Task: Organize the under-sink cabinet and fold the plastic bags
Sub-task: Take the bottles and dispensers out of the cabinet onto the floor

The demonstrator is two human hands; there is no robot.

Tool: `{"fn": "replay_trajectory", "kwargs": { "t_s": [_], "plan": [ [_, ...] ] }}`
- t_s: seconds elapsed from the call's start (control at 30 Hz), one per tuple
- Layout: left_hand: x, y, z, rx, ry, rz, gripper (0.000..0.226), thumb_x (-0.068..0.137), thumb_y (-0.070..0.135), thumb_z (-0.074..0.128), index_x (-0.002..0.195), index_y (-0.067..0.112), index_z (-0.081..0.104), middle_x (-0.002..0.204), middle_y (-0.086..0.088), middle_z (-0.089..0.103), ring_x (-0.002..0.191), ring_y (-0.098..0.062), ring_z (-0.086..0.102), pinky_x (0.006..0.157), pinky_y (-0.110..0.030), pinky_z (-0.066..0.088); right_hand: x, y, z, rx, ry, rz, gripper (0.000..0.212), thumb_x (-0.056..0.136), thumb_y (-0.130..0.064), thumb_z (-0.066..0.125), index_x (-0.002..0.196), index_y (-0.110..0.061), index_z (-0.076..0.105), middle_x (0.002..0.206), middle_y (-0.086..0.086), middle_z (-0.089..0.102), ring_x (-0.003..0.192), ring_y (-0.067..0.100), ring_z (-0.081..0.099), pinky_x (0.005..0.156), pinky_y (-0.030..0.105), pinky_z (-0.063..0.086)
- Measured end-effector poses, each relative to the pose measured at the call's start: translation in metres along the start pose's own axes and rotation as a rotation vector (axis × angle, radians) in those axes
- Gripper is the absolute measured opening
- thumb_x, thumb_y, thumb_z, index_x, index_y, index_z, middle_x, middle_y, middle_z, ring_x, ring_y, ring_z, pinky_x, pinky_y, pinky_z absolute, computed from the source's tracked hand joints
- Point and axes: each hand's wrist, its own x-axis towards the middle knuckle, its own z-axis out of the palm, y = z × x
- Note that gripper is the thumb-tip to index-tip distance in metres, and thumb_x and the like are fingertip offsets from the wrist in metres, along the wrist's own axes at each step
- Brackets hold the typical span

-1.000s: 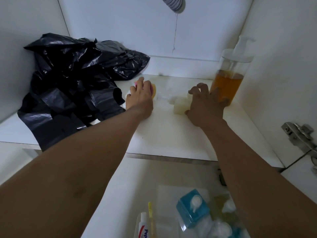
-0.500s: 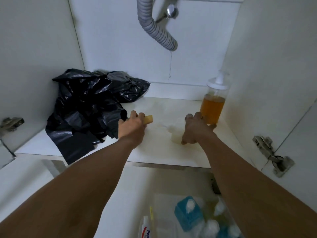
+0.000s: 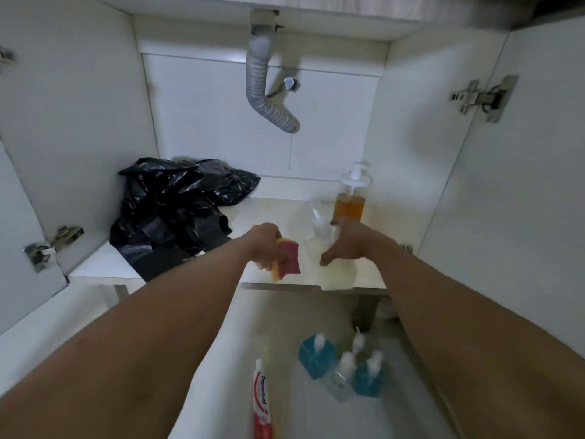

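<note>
The black plastic bags (image 3: 171,210) lay in a crumpled heap on the cabinet shelf (image 3: 95,267), to the left of the left hand's fingers (image 3: 281,256) and slightly farther back, filling the shelf's left side up to the back wall. The left hand (image 3: 266,245) reached in over the front of the shelf, its fingers curled tight around a sponge (image 3: 289,258), yellow with a pink face, which hung down from the grip. Just to the right of that sponge was the right hand (image 3: 348,242), laid against a clear bottle (image 3: 316,221) that was blurred and hard to make out. Its thumb (image 3: 326,259) stuck out down and to the left, while its fingers were hidden on the far side, so whether they gripped the bottle could not be told. Just behind the right hand's fingers stood a pump bottle of amber liquid (image 3: 349,207). A grey ribbed drain hose (image 3: 269,103) hung high above both hands. Below the hands, in front of the shelf, lay a toothpaste tube (image 3: 262,403) and a cluster of blue and clear pump bottles (image 3: 316,356).
</note>
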Motion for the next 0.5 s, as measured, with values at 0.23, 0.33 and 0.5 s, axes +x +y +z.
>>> {"fn": "replay_trajectory", "kwargs": {
  "t_s": [0.23, 0.33, 0.5],
  "plan": [
    [-0.056, 0.008, 0.076, 0.052, -0.357, -0.021, 0.021, 0.095, 0.025, 0.067, 0.113, 0.015, 0.064, 0.092, -0.005, 0.076, 0.073, -0.016, 0.076, 0.059, -0.028, 0.058, -0.065, 0.042, 0.022, -0.037, -0.326, 0.131, 0.085, 0.050, -0.032, 0.095, 0.124, -0.028, 0.054, 0.122, -0.002, 0.060, 0.105, 0.024, 0.060, 0.088, 0.045, 0.057],
    [-0.067, 0.006, 0.120, 0.051, -0.458, -0.026, 0.027, 0.096, 0.025, 0.067, 0.119, 0.012, 0.065, 0.100, -0.007, 0.075, 0.073, -0.014, 0.071, 0.065, -0.027, 0.059, -0.084, 0.066, 0.044, -0.100, -0.482, 0.195, 0.071, 0.039, -0.038, 0.092, 0.102, -0.036, 0.059, 0.109, -0.006, 0.064, 0.097, 0.019, 0.062, 0.070, 0.034, 0.057],
    [-0.085, 0.000, 0.195, -0.015, -0.565, -0.058, 0.033, 0.094, 0.016, 0.068, 0.124, 0.002, 0.064, 0.107, -0.016, 0.074, 0.080, -0.019, 0.071, 0.081, -0.032, 0.062, -0.106, 0.111, 0.077, -0.143, -0.583, 0.296, 0.075, 0.050, -0.034, 0.094, 0.113, -0.036, 0.053, 0.112, -0.010, 0.057, 0.099, 0.013, 0.056, 0.073, 0.030, 0.051]
  ]
}}
